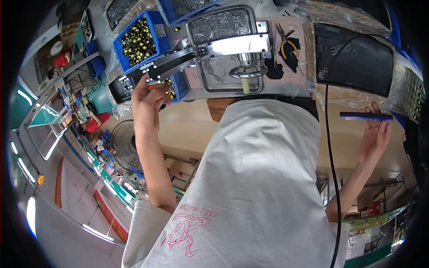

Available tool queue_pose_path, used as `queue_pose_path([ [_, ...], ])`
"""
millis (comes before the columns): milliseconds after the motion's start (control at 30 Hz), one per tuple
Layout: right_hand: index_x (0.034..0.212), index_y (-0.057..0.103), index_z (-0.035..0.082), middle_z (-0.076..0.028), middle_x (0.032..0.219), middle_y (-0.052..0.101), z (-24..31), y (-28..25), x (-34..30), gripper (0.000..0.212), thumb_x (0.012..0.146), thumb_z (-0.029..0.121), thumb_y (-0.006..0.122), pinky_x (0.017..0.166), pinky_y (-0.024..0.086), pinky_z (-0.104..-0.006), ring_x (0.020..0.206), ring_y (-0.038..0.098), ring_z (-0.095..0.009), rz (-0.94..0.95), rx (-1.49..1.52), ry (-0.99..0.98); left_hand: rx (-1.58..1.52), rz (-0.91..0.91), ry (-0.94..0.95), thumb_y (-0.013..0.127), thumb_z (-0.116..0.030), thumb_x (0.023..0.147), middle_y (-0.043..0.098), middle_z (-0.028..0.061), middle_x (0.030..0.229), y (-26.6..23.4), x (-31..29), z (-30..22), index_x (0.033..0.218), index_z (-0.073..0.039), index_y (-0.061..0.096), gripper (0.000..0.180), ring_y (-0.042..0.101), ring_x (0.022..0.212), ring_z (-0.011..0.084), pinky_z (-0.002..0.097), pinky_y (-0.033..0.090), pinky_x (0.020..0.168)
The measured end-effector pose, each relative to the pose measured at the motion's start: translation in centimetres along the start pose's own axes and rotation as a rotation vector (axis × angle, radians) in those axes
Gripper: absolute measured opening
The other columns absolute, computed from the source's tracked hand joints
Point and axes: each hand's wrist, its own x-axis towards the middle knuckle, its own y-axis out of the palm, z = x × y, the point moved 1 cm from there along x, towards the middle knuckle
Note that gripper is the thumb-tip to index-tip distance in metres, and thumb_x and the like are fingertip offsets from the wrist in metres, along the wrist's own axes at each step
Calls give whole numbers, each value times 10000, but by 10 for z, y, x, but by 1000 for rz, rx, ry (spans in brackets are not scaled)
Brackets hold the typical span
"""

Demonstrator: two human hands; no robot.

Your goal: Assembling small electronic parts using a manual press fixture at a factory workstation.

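Note:
My left hand (151,96) is raised at the left end of the metal track (172,64), its index finger reaching up to the rail and the other fingers curled. Whether something small sits in those fingers cannot be made out. Just behind it is a small blue bin (179,87) with yellow-and-black parts, partly hidden by the hand. Out to the right, my right hand (374,134) grips a thin, flat, dark-blue slab (365,116), seen edge-on, near the bench's front edge. The track runs to a bench press (239,47) with a round metal handwheel (248,72).
A larger blue bin (149,20) of yellow-and-black parts stands back left. Metal trays (219,27) hold loose metal pieces. Orange-handled pliers (288,47) lie right of the press. A black tray (353,60) rests on plastic wrap, and a black cable (330,147) hangs down in front.

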Motion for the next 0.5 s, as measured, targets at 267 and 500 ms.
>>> queue_pose_path([
  [267, 1226, 551, 21, -161, 1116, 716, 11, 141, 63, 225, 1070, 184, 553, 746, 596, -300, 1003, 721, -224, 365, -536, 195, 67, 3, 10, 509, 23, 792, 706, 177, 861, -5, 3, 0, 1154, 81, 606, 379, 614, 674, 173, 291, 478, 618],
  [500, 1035, 614, 10, -214, 889, 690, -91, 217, 143, 154, 958, 137, 655, 810, 578, -387, 904, 708, -323, 690, -1326, -140, 108, 6, 13, 515, -18, 785, 706, 151, 840, -4, 8, 2, 1145, 53, 637, 387, 587, 651, 142, 278, 473, 623],
])
